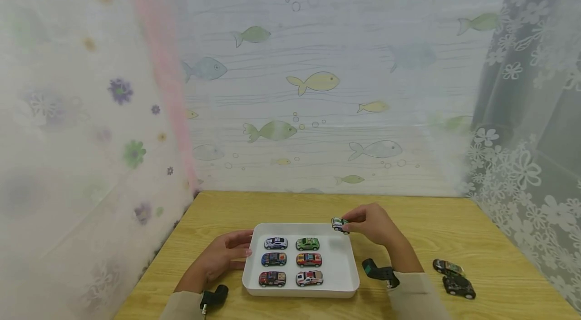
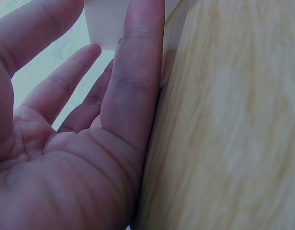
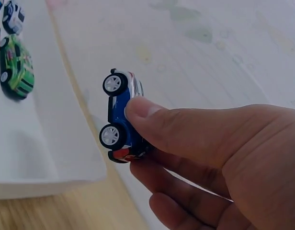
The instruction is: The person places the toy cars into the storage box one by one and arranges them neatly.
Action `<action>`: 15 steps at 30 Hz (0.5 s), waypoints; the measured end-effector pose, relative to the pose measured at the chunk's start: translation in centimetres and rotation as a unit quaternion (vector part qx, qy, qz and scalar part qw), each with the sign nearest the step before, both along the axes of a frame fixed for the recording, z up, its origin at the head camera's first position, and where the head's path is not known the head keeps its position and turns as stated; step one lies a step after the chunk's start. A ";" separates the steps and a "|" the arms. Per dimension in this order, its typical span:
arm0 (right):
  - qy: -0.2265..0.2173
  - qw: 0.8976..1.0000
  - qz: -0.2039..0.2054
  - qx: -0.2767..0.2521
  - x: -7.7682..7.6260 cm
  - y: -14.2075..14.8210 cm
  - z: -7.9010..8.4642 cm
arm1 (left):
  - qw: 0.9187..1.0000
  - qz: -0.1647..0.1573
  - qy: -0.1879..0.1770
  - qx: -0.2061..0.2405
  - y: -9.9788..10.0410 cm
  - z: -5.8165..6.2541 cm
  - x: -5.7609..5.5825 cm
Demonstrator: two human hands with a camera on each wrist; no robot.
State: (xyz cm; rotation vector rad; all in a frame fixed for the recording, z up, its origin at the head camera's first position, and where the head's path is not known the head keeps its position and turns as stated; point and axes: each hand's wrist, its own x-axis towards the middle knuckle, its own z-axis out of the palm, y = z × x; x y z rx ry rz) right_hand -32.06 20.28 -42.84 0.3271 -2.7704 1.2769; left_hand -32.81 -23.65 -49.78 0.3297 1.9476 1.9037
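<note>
My right hand point(image 1: 374, 224) pinches a small toy car point(image 3: 119, 115) between thumb and fingers above the tray's back right corner. Blue sides, white-spoked wheels and a patch of red show on this car. On the table, the white tray point(image 1: 336, 279) carries several toy cars in two columns. Its right column has a green car point(image 1: 307, 244) at the back, a red and yellow car point(image 1: 309, 259) in the middle and a white and red car point(image 1: 309, 278) in front. My left hand point(image 1: 222, 257) has its fingers spread and loosely extended, with fingertips at the tray's left wall.
Two more toy cars lie right of my right forearm: a dark one with colourful markings point(image 1: 448, 266) and a black one point(image 1: 459, 286) against it. Fish-printed sheeting point(image 1: 317, 158) hangs behind the wooden table point(image 1: 399, 204). Flowered curtains border both sides.
</note>
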 end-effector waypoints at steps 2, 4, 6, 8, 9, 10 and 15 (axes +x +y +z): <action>0.000 1.000 0.001 0.005 -0.1 -0.4 -0.1 | 1.000 0.000 0.001 0.000 0.0 0.0 0.0; 0.000 1.000 0.003 0.012 -0.2 -0.8 -0.3 | 1.000 -0.001 0.002 0.000 0.0 0.0 0.0; 0.000 1.000 0.006 0.017 -0.3 -1.2 -0.5 | 1.000 -0.002 0.002 0.001 0.0 0.0 0.0; -0.002 1.000 0.010 0.024 -0.4 -1.6 -0.7 | 1.000 0.000 0.002 0.002 0.0 0.0 0.0; -0.004 1.000 0.012 0.027 -0.4 -1.7 -0.8 | 1.000 0.000 0.002 0.002 0.0 0.0 0.0; -0.006 0.999 0.012 0.031 -0.4 -1.9 -0.8 | 1.000 0.001 0.002 0.002 0.0 0.0 0.0; -0.011 0.999 0.004 0.050 -0.3 -2.4 -1.0 | 1.000 0.001 0.003 -0.001 0.0 -0.1 0.0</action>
